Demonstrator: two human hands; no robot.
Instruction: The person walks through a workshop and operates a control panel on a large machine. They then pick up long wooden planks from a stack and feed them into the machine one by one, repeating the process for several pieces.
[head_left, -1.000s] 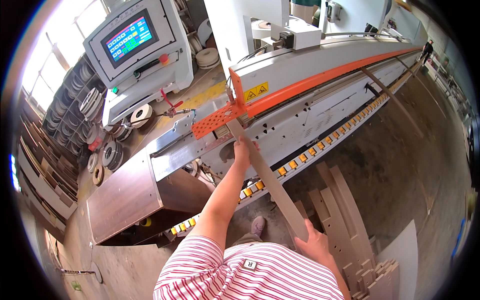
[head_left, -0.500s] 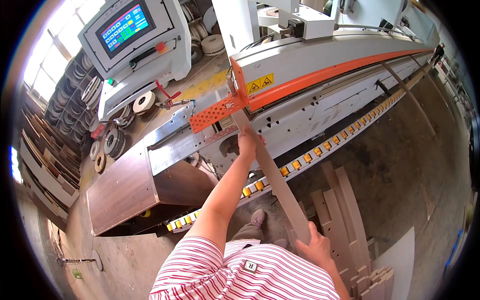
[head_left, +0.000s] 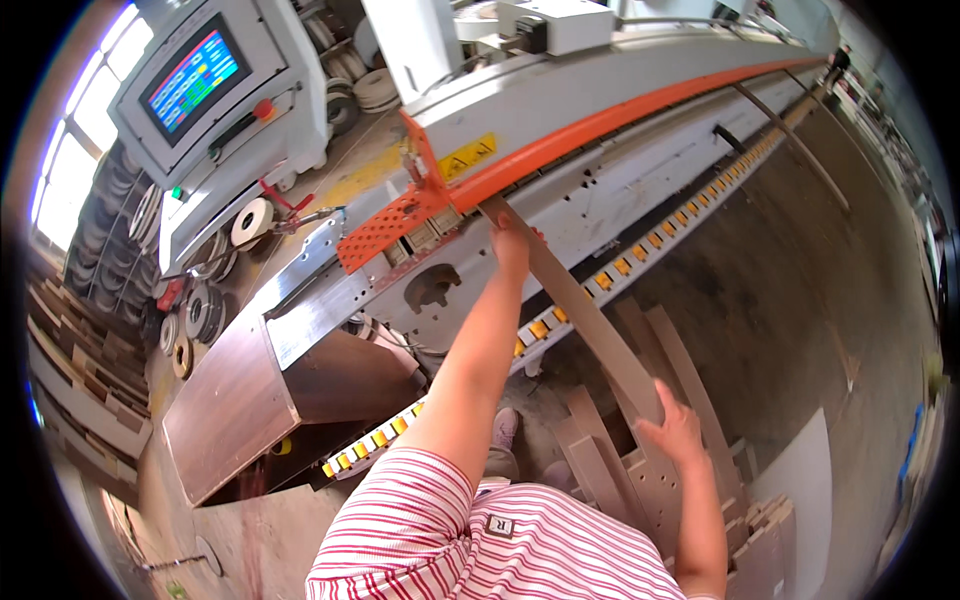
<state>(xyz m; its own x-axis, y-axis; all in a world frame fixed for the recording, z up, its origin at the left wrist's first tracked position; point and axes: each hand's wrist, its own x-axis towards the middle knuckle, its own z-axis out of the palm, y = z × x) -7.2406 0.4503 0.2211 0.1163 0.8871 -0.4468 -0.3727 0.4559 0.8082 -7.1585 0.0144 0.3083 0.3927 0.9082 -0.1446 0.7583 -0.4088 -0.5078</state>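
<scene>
A long, narrow grey-brown board (head_left: 585,312) slants from the machine's orange guard toward me. Its far end lies against the machine at the guard's lower edge. My left hand (head_left: 510,246) is closed around the board near that end. At the near end, my right hand (head_left: 676,425) has the board's end in the fork between thumb and fingers. The perforated orange guard plate (head_left: 385,232) sits just left of my left hand. Beneath the board runs a rail with yellow rollers (head_left: 622,266).
A control panel with a lit screen (head_left: 195,78) stands at the upper left, with edging rolls (head_left: 205,312) below. A brown cabinet-like box (head_left: 230,415) is at the left. Stacked boards (head_left: 600,455) lie under my right arm. A long bar (head_left: 800,150) juts out at the right.
The board and both hands have shifted rightward along the machine. My right hand's thumb now stands farther from its fingers. The view has swung, moving the machine left and up.
</scene>
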